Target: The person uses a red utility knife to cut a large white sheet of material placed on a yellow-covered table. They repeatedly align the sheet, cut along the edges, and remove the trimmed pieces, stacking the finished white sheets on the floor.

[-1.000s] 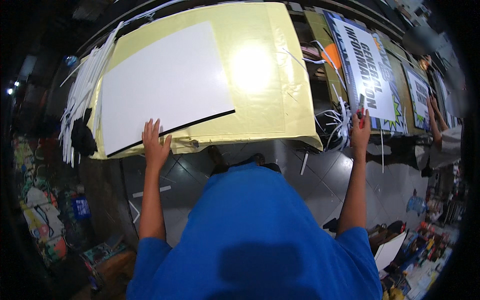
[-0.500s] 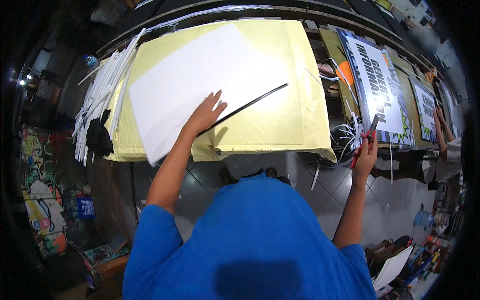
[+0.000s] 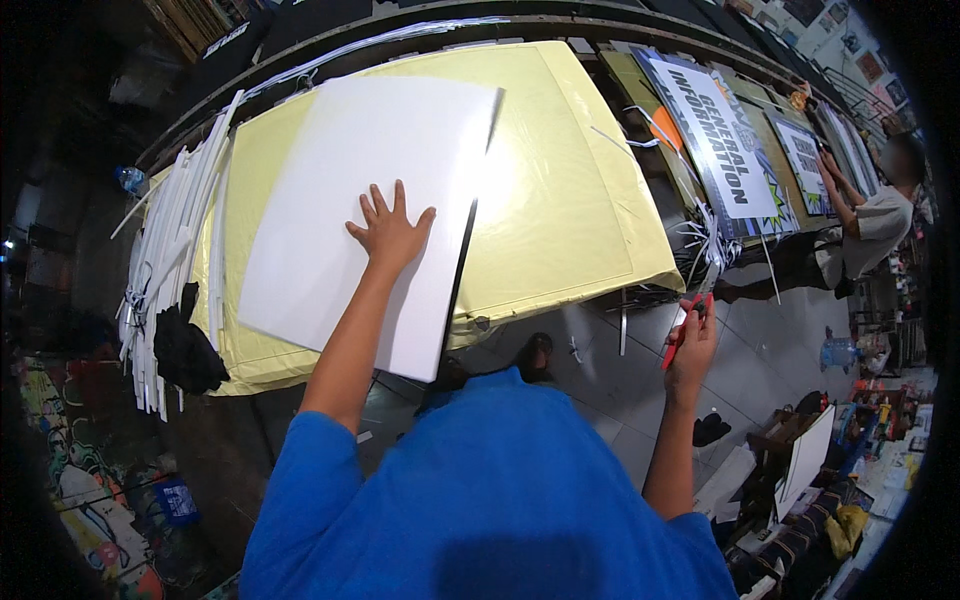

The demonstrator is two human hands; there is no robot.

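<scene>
My left hand [image 3: 390, 225] lies flat with spread fingers on a large white board [image 3: 320, 270], which has a dark strip along its right side and rests at an angle on a yellow-covered table [image 3: 590, 200]. Its lower corner reaches the table's front edge. My right hand [image 3: 688, 350] is closed on a red-handled cutter [image 3: 703, 305], held low off the table's front right corner, with its grey blade pointing up.
White strips [image 3: 180, 250] and a black cloth [image 3: 185, 350] lie at the left. Printed signboards [image 3: 705, 135] lie at the right, where a co-worker [image 3: 865, 235] reaches over them. Loose strips [image 3: 705, 225] hang between tables. A white panel [image 3: 800, 460] leans at lower right.
The white board has turned, so its dark-edged side runs much more steeply. My left hand has moved forward and right onto its middle. My right hand and cutter have moved lower and slightly left.
</scene>
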